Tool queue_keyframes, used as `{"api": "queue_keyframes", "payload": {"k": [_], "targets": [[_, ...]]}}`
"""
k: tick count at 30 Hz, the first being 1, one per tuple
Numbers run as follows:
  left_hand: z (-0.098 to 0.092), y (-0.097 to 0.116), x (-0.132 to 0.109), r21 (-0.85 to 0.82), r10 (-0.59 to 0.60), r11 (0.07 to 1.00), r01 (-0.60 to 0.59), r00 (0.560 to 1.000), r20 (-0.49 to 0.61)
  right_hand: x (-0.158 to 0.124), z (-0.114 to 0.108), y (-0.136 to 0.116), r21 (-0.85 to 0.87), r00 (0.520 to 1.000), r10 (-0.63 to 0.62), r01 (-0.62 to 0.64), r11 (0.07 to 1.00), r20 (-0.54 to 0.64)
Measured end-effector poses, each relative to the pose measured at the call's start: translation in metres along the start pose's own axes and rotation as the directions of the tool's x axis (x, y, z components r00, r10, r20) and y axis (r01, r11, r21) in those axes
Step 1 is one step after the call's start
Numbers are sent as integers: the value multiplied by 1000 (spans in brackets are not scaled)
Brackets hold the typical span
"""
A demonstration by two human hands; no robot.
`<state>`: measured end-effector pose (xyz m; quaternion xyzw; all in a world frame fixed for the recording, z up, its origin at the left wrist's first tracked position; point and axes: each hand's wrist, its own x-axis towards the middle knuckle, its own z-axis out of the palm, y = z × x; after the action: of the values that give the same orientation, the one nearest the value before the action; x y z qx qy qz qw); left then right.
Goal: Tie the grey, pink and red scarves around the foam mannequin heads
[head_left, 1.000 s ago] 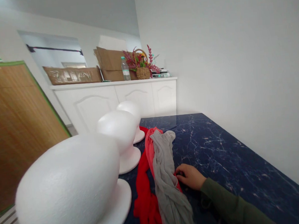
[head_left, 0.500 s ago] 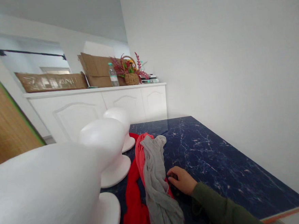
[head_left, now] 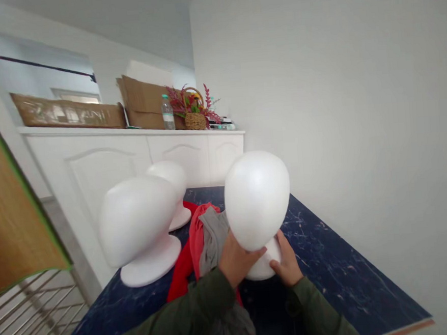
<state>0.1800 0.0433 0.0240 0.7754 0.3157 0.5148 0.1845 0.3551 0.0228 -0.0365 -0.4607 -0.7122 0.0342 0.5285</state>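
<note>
A white foam mannequin head (head_left: 257,201) stands upright in front of me, right of the cloths. My left hand (head_left: 237,261) is closed round its neck from the left, thumb across the front. From the right, my right hand (head_left: 287,262) grips the neck and base. Beneath my left forearm lie a grey cloth (head_left: 213,234), a coral-pink cloth (head_left: 196,234) and a red cloth (head_left: 177,280), bunched lengthwise; my arm hides part of them. Two more white mannequin heads stand to the left, a nearer one (head_left: 137,214) and a farther one (head_left: 170,176).
All this rests on a dark blue marbled table (head_left: 330,267) beside a white wall. Behind it, a white cabinet (head_left: 109,170) carries cardboard boxes (head_left: 142,104), a water bottle (head_left: 168,114) and a flower basket (head_left: 195,121). A wooden panel (head_left: 11,202) and metal rack (head_left: 45,307) are at left.
The nearest mannequin head has moved from the left side to the right of the cloths, now between both hands. My left hand has come into view, and my right hand has closed on the head's neck.
</note>
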Motion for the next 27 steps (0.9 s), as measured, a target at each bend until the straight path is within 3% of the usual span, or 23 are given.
{"api": "queue_keyframes", "payload": {"k": [2, 5, 8, 11, 14, 17, 20, 22, 24, 27], "targets": [[22, -5, 15, -120, 31, 993, -19, 994, 103, 4, -9, 15, -52, 990, 138, -136, 989, 35], [39, -16, 16, -259, 57, 966, 5, 971, 234, 5, -17, 30, -45, 951, 274, -271, 962, 143], [38, -31, 2, -254, 41, 966, 47, 943, 331, 5, -18, 36, -7, 936, 308, -312, 950, 168], [22, -48, 1, -104, -81, 986, 132, 916, 394, 3, -16, 37, 14, 950, 258, -264, 964, 179], [-1, -66, 14, 285, -289, 937, 202, 906, 308, 2, -17, 38, 0, 955, 252, -256, 967, 154], [-20, -87, 24, 570, -440, 771, 284, 885, 153, 2, -18, 37, -58, 950, 284, -278, 959, 127], [-27, -103, 23, 645, -559, 669, 370, 822, 108, 1, -18, 34, -114, 947, 287, -272, 956, 146], [-28, -109, 22, 644, -581, 662, 384, 806, 117, -4, -19, 30, -198, 944, 309, -283, 938, 114], [-30, -113, 24, 616, -576, 682, 395, 808, 120, -13, -19, 22, -298, 932, 362, -340, 892, 18], [-37, -116, 35, 528, -562, 730, 434, 820, 103, -33, -14, -1, -358, 868, 464, -497, 791, -179]]}}
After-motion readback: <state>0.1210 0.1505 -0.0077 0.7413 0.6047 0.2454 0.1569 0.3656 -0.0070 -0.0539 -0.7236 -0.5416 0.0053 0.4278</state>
